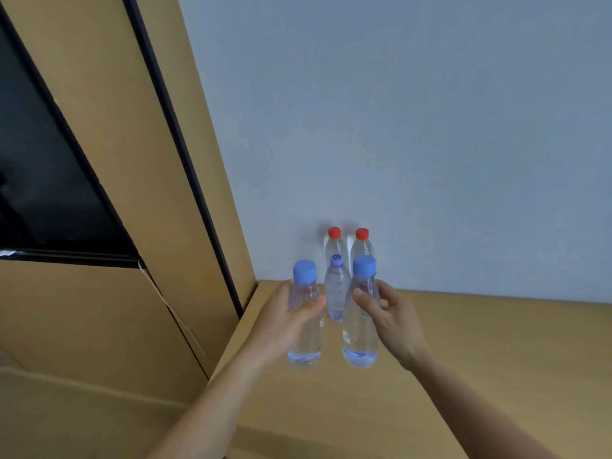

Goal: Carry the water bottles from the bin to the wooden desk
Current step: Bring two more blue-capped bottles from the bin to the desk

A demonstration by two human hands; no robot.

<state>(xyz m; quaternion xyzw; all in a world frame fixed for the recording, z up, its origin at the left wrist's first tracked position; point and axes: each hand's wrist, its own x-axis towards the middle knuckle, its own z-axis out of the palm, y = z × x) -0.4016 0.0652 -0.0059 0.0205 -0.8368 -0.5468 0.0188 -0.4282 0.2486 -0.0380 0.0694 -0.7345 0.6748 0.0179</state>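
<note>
- left hand [284, 321] grasps the left blue-capped clear plastic bottle [306, 339]; right hand [394, 321] grasps the right blue-capped clear plastic bottle [359, 339].
- Both are upright, flanking the small purple-capped bottle [336, 289], which stands on the light wooden desk [480, 359]; the desk lies straight below them.

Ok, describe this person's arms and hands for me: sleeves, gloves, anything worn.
The left hand and right hand are bare: no gloves, and no rings show, though the picture is soft. The left forearm and right forearm are bare too, with no sleeve, watch or bracelet anywhere up to the bottom edge of the frame.
</note>
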